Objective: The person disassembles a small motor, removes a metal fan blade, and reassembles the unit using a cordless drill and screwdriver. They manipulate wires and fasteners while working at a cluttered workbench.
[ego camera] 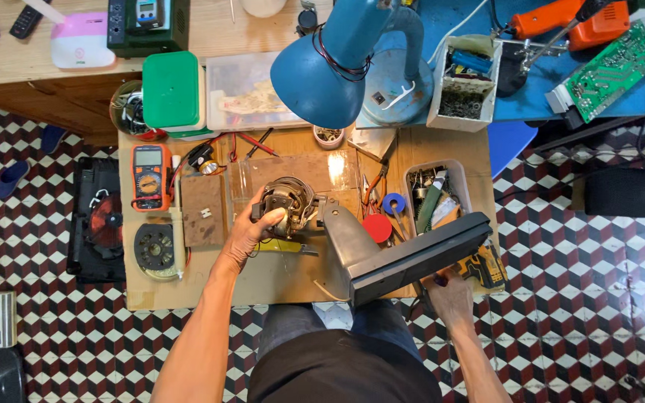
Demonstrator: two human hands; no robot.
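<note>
While the wooden bench [293,280] carries everything, a grey fan stand [390,250] is leaned across its front edge. At the top of the stand, the fan motor [290,203] is gripped by the fingers of the left hand [251,233]. The right hand [449,292] is closed on a yellow tool [484,267], just beside the stand base.

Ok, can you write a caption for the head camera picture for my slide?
Left hand grips a small motor on the workbench; right hand steadies its grey stand.
</note>
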